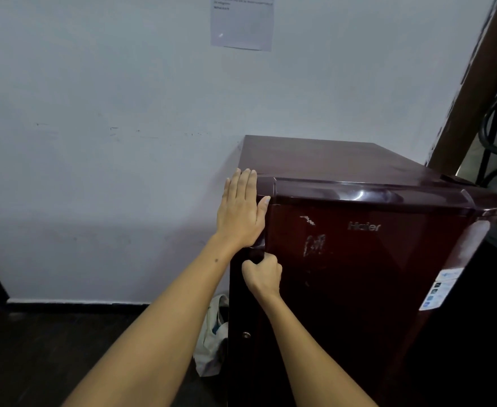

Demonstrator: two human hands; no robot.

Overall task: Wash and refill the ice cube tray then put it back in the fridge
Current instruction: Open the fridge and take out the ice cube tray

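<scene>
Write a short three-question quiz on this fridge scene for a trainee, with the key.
1. True or false: the fridge door stands wide open.
2. Which hand lies flat against the fridge's top left corner? A) left hand B) right hand C) neither
3. Fill in: a white bag sits on the floor between the fridge and the ____.

Key
1. False; the door looks closed, and no ice cube tray is in view.
2. A; its fingers are straight, while the right hand curls round the door's edge lower down.
3. wall, which also carries a paper notice.
</scene>
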